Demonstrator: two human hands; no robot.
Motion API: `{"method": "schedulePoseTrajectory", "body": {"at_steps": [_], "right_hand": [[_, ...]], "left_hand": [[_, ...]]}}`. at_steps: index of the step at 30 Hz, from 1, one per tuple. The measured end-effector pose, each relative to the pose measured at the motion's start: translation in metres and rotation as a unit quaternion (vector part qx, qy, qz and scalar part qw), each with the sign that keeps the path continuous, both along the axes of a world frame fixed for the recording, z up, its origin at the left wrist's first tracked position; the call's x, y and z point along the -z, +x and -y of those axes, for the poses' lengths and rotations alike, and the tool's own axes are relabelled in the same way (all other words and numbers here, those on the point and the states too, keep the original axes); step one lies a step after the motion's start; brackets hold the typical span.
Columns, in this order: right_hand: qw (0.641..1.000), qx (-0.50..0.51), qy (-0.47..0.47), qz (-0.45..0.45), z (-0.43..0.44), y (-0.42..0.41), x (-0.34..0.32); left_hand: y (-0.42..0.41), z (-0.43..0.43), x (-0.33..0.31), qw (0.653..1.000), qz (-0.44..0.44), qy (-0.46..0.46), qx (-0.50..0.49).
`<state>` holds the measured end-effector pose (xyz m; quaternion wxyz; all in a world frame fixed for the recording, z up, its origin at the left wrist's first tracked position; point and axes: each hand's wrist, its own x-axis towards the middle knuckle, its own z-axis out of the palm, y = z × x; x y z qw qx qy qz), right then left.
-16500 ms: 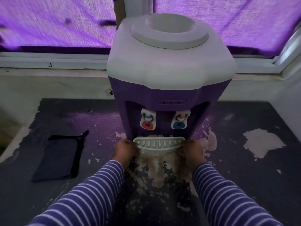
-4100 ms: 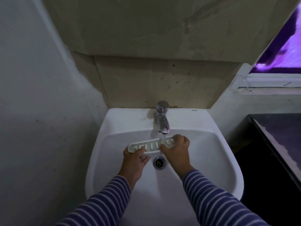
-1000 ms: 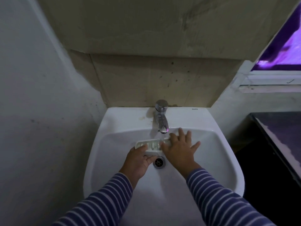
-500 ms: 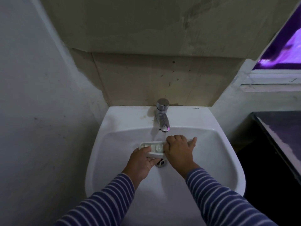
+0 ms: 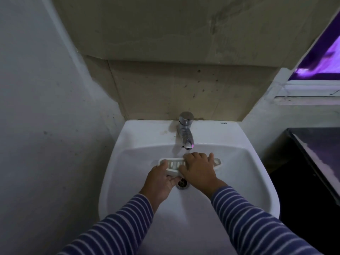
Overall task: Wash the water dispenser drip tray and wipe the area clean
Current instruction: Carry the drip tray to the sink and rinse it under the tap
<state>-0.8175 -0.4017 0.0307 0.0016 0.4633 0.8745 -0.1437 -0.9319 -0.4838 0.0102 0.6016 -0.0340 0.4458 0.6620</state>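
Tray (image 5: 173,165) in sink (image 5: 143,133) bowl under tap (image 5: 186,134), slotted face up, long axis 9 to 3 o'clock. Left hand (image 5: 161,180) gripping 9 o'clock end, thumb on top, fingers beneath. Right hand (image 5: 199,170) palm-down over middle, fingers together, bent over far rim.

Middle of the drip tray (image 5: 173,164) hidden under the right hand (image 5: 199,169), its near-left underside behind the left hand (image 5: 160,181). The drain (image 5: 183,184) partly covered. The window (image 5: 322,57) and dark counter (image 5: 316,144) cut off at right.
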Motion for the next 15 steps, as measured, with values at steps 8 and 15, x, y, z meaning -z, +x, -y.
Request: {"method": "schedulePoseTrajectory", "body": {"at_steps": [8,15], "right_hand": [[1.0,-0.003,0.028,0.004,-0.002,0.0,-0.001],[0.999,0.038,0.007,0.002,0.003,-0.005,-0.001]], "left_hand": [[0.003,-0.003,-0.006,1.0,0.02,-0.022,-0.002],[0.008,0.0,-0.012,0.999,0.016,-0.022,0.04]]}}
